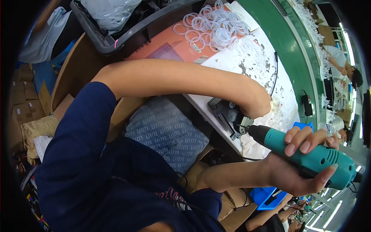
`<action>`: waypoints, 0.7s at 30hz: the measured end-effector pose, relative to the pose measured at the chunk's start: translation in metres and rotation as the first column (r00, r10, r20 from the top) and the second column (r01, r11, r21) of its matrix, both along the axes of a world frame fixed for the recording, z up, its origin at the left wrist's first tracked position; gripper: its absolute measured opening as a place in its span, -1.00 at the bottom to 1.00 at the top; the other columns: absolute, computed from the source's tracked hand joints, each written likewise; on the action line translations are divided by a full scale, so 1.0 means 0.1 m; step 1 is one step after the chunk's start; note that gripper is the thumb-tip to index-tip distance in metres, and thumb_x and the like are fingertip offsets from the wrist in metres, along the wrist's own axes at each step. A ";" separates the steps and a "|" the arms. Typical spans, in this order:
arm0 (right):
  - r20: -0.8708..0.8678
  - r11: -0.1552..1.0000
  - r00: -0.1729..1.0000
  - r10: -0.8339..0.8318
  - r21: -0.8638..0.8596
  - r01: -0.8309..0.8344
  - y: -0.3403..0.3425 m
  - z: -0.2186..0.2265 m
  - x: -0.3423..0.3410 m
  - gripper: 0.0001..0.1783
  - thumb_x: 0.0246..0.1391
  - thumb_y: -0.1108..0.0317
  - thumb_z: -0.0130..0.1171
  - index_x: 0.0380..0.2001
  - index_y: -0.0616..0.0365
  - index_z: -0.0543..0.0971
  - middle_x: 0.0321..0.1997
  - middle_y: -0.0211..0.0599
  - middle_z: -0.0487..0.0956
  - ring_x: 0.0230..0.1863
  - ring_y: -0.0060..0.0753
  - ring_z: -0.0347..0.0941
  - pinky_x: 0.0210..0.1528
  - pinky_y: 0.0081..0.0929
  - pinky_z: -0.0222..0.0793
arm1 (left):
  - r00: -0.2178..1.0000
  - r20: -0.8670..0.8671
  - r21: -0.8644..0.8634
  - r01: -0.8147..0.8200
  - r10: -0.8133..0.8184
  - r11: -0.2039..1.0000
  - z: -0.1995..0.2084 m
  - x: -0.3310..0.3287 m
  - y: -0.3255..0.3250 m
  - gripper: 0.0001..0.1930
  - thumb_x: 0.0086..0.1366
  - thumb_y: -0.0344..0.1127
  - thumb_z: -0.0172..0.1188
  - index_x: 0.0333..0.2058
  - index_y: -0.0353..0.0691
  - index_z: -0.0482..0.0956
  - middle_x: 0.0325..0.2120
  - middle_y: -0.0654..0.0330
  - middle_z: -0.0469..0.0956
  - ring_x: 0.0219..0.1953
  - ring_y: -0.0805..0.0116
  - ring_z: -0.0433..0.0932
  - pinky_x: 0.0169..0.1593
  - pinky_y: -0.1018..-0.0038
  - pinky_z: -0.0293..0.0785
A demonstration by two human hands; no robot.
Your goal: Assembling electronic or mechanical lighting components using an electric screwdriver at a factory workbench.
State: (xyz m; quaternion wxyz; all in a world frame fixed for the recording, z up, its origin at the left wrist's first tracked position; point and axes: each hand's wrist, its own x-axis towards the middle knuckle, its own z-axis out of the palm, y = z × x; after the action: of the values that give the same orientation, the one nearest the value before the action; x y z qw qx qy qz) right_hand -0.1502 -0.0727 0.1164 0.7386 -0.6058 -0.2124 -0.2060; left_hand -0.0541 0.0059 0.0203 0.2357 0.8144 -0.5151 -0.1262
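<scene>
My right hand (288, 176) is wrapped round a teal electric screwdriver (322, 158), held almost level with its black nose pointing left. The tip meets a small metal piece (242, 130) at the edge of a black plastic part (226, 112); whether it sits in a screw is too small to tell. My left arm reaches across from the upper left, and its hand (257, 102) bends down over the black part, holding it at the front edge of the worktable. Most of the left fingers are hidden behind the wrist and the part.
Clear plastic rings (222, 29) lie piled on an orange sheet (164, 40). Small metal pieces (266, 58) scatter over white sheeting beside a green surface (266, 17). A black bin (102, 44) holds a plastic bag. Blue trays (266, 199), a grey printed bundle (166, 131) and co-workers (336, 60) surround me.
</scene>
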 end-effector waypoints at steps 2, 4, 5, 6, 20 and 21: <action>0.000 1.000 1.000 0.005 0.006 -0.005 0.01 -0.01 0.01 -0.50 0.05 -0.02 -0.03 -0.21 0.24 0.29 -0.55 -0.30 0.27 -0.71 -0.55 0.14 -0.56 -0.56 0.12 | 0.998 0.059 -0.048 0.015 -0.012 0.999 0.00 0.00 0.01 -0.69 0.18 -0.26 0.05 -0.50 -0.45 0.58 -0.51 -0.19 0.55 -0.39 -0.09 0.57 -0.31 0.16 0.47; 0.003 1.000 1.000 0.010 0.011 -0.010 0.00 -0.02 0.02 -0.50 0.04 -0.02 -0.03 -0.21 0.24 0.29 -0.56 -0.30 0.27 -0.71 -0.54 0.15 -0.56 -0.55 0.12 | 0.998 0.056 -0.054 0.026 -0.023 0.998 0.02 -0.01 0.02 -0.69 0.18 -0.26 0.05 -0.50 -0.45 0.58 -0.51 -0.19 0.55 -0.39 -0.09 0.57 -0.31 0.16 0.47; 0.012 1.000 1.000 0.015 0.018 -0.015 0.00 -0.03 0.03 -0.45 0.04 -0.04 -0.01 -0.16 0.25 0.27 -0.58 -0.26 0.29 -0.74 -0.49 0.18 -0.59 -0.51 0.17 | 0.998 0.052 -0.057 0.027 -0.024 0.998 0.03 -0.01 0.04 -0.69 0.18 -0.26 0.05 -0.51 -0.44 0.58 -0.51 -0.19 0.55 -0.39 -0.09 0.57 -0.32 0.15 0.47; 0.020 0.999 1.000 0.021 0.025 -0.021 0.00 -0.03 0.04 -0.41 0.03 -0.07 0.01 -0.12 0.27 0.25 -0.60 -0.21 0.31 -0.76 -0.44 0.20 -0.62 -0.47 0.22 | 0.999 0.051 -0.059 0.022 -0.019 0.998 0.02 -0.01 0.04 -0.69 0.18 -0.26 0.05 -0.51 -0.44 0.58 -0.51 -0.19 0.55 -0.39 -0.09 0.57 -0.32 0.15 0.47; 0.023 0.981 0.985 -0.172 -0.086 0.173 0.12 -0.14 -0.01 -0.51 0.06 0.03 -0.02 -0.21 0.28 0.22 -0.66 -0.20 0.28 -0.83 -0.47 0.15 -0.72 -0.52 0.19 | 0.995 0.027 -0.141 -0.087 0.092 0.986 -0.03 -0.09 0.06 -0.80 0.07 -0.37 0.04 -0.53 -0.38 0.58 -0.49 -0.10 0.58 -0.39 0.00 0.60 -0.39 0.17 0.52; 0.039 0.981 0.985 -0.167 -0.095 0.170 0.11 -0.15 -0.02 -0.51 0.06 0.03 -0.02 -0.21 0.28 0.22 -0.67 -0.19 0.28 -0.84 -0.48 0.14 -0.74 -0.52 0.18 | 0.996 0.023 -0.146 -0.087 0.092 0.985 -0.01 -0.08 0.07 -0.80 0.07 -0.37 0.04 -0.53 -0.38 0.58 -0.49 -0.10 0.58 -0.39 0.00 0.60 -0.39 0.17 0.52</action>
State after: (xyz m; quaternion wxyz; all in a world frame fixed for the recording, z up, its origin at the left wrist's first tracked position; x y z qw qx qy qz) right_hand -0.1520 -0.0612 0.1012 0.6847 -0.6537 -0.1815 -0.2663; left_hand -0.0624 0.0129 0.0191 0.2919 0.8192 -0.4892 -0.0659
